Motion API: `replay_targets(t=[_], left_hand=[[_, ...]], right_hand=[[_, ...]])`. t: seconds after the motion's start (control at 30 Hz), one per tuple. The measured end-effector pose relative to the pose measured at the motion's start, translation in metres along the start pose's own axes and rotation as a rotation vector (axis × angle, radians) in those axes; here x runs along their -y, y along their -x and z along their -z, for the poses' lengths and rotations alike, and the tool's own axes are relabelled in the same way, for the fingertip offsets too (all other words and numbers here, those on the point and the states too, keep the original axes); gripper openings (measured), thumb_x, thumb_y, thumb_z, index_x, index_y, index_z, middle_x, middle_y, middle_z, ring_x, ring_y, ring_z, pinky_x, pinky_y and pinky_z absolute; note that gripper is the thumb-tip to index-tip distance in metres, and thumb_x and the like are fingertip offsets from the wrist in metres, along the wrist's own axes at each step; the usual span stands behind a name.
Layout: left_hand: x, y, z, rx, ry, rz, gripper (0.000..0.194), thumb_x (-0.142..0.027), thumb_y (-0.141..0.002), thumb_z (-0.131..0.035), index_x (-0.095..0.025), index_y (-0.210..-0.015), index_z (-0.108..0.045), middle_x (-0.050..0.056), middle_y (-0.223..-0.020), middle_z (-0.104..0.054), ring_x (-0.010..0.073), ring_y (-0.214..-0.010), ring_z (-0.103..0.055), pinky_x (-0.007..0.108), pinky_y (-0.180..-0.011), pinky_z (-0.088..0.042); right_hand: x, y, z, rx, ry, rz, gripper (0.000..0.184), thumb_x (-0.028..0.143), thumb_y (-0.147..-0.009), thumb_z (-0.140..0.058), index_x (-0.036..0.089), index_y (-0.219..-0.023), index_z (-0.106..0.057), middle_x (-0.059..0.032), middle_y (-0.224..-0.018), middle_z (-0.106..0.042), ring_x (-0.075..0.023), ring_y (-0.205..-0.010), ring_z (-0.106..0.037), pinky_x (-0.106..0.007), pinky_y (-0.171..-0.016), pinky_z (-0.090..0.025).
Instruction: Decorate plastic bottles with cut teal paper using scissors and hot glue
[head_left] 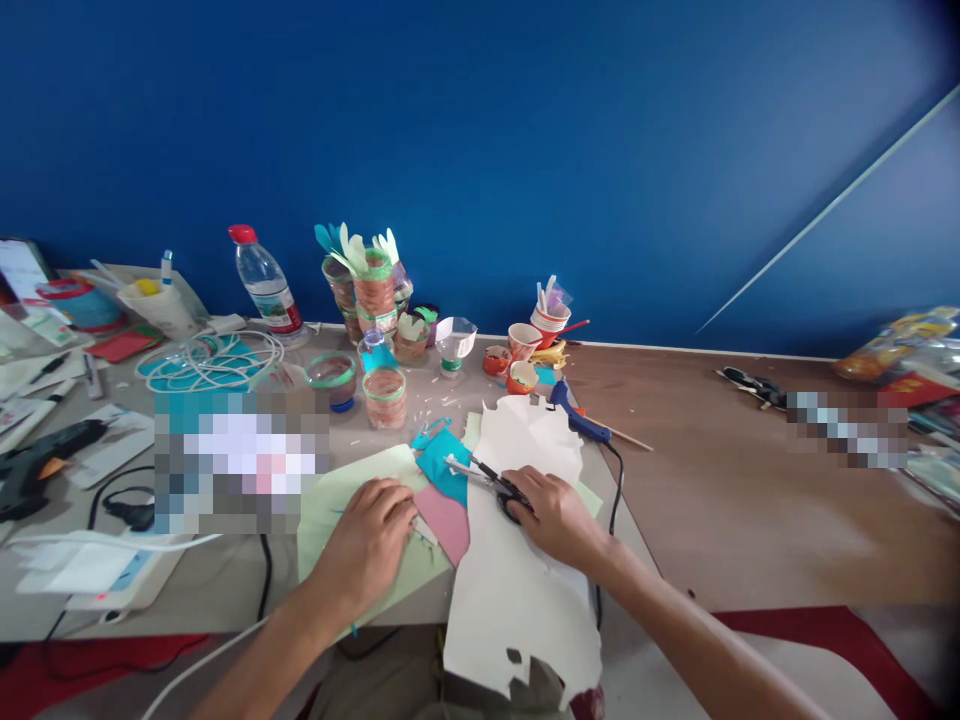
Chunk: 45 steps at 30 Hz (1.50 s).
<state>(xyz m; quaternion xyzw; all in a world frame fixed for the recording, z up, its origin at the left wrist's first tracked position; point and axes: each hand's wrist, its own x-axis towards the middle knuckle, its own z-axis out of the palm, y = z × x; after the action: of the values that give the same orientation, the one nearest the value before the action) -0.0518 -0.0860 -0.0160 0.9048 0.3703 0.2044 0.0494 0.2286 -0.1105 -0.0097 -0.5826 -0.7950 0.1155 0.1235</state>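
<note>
My right hand is closed round the black handles of a pair of scissors, whose blades point left over a teal paper piece. My left hand rests curled on a pale green sheet, its fingertips pressing the edge of a pink paper piece. A large white sheet with jagged cut edges lies under my right hand and hangs over the table's front edge.
Decorated plastic cups, paper cups and a water bottle stand at the back. A blue glue gun with its cord lies right of the paper. A black glue gun, cables and papers crowd the left. The blue wall is behind.
</note>
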Motion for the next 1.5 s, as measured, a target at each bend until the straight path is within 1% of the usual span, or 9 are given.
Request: replay_targets(t=[0.2, 0.43, 0.6, 0.67, 0.8, 0.9, 1.03, 1.2, 1.5], left_hand=[[-0.008, -0.045, -0.008, -0.053, 0.054, 0.094, 0.018, -0.014, -0.088, -0.049, -0.018, -0.1, -0.062, 0.008, -0.099, -0.066, 0.0239, -0.098, -0.057, 0.044, -0.093, -0.044], [0.001, -0.077, -0.024, 0.121, -0.004, 0.173, 0.019, -0.018, -0.087, -0.05, -0.018, -0.097, -0.066, 0.01, -0.095, -0.065, 0.0249, -0.094, -0.057, 0.042, -0.088, -0.043], [0.013, -0.066, -0.027, -0.007, 0.002, 0.189, 0.027, -0.014, -0.086, -0.048, -0.019, -0.109, -0.061, 0.011, -0.113, -0.061, 0.0252, -0.106, -0.054, 0.041, -0.091, -0.043], [0.018, -0.057, -0.024, -0.059, -0.025, 0.217, 0.032, -0.014, -0.087, -0.045, -0.019, -0.116, -0.056, 0.012, -0.12, -0.058, 0.0258, -0.111, -0.053, 0.042, -0.094, -0.042], [0.023, -0.045, -0.013, -0.029, -0.187, 0.325, 0.036, -0.014, -0.086, -0.043, -0.016, -0.12, -0.053, 0.015, -0.117, -0.061, 0.0311, -0.114, -0.052, 0.048, -0.099, -0.036], [0.023, -0.045, -0.007, 0.019, -0.249, 0.383, 0.034, -0.016, -0.086, -0.044, -0.015, -0.117, -0.055, 0.015, -0.103, -0.067, 0.0322, -0.103, -0.057, 0.049, -0.096, -0.035], [0.024, -0.046, -0.004, 0.029, -0.272, 0.388, 0.03, -0.014, -0.085, -0.042, -0.017, -0.11, -0.058, 0.013, -0.097, -0.069, 0.031, -0.095, -0.059, 0.048, -0.096, -0.034], [0.028, -0.042, -0.003, 0.065, -0.276, 0.383, 0.029, -0.013, -0.084, -0.043, -0.016, -0.111, -0.055, 0.013, -0.095, -0.07, 0.0294, -0.09, -0.062, 0.046, -0.095, -0.035], [0.035, -0.034, -0.001, 0.077, -0.256, 0.407, 0.032, -0.015, -0.083, -0.046, -0.014, -0.113, -0.056, 0.014, -0.096, -0.07, 0.0304, -0.093, -0.062, 0.05, -0.098, -0.033]], right_hand=[[-0.005, -0.002, -0.002, -0.174, -0.183, -0.166, 0.028, 0.021, -0.086, -0.049, 0.019, -0.112, -0.056, -0.0069, -0.1, -0.065, -0.0206, -0.086, -0.063, -0.03, -0.074, -0.047], [-0.001, -0.014, 0.007, -0.112, 0.1, -0.331, 0.025, 0.023, -0.087, -0.051, 0.019, -0.111, -0.058, -0.0078, -0.098, -0.064, -0.023, -0.08, -0.064, -0.029, -0.063, -0.043], [0.005, -0.017, 0.016, 0.001, 0.198, -0.315, 0.018, 0.027, -0.09, -0.049, 0.02, -0.099, -0.063, -0.0089, -0.097, -0.06, -0.0188, -0.07, -0.062, -0.027, -0.056, -0.038], [0.01, -0.018, 0.022, -0.024, 0.209, -0.29, 0.019, 0.028, -0.091, -0.048, 0.02, -0.098, -0.064, -0.01, -0.101, -0.058, -0.017, -0.068, -0.061, -0.027, -0.057, -0.039], [0.032, -0.034, 0.026, -0.102, 0.097, -0.13, 0.024, 0.027, -0.091, -0.047, 0.018, -0.108, -0.062, -0.0102, -0.105, -0.06, -0.0195, -0.082, -0.063, -0.029, -0.071, -0.045], [0.055, -0.06, 0.013, -0.033, 0.003, -0.048, 0.023, 0.029, -0.091, -0.049, 0.018, -0.104, -0.064, -0.0089, -0.099, -0.064, -0.0209, -0.091, -0.062, -0.029, -0.079, -0.044], [0.075, -0.094, -0.016, 0.013, 0.027, -0.098, 0.023, 0.034, -0.085, -0.057, 0.016, -0.096, -0.066, -0.0123, -0.102, -0.066, -0.0251, -0.098, -0.059, -0.033, -0.081, -0.043], [0.077, -0.103, -0.034, -0.003, -0.014, -0.024, 0.011, 0.027, -0.081, -0.059, 0.019, -0.079, -0.066, -0.0063, -0.088, -0.069, -0.0232, -0.092, -0.058, -0.031, -0.077, -0.039], [0.064, -0.106, -0.026, -0.069, -0.296, -0.094, 0.016, 0.019, -0.08, -0.057, 0.018, -0.064, -0.061, -0.0016, -0.071, -0.065, -0.0136, -0.069, -0.055, -0.023, -0.063, -0.035]])
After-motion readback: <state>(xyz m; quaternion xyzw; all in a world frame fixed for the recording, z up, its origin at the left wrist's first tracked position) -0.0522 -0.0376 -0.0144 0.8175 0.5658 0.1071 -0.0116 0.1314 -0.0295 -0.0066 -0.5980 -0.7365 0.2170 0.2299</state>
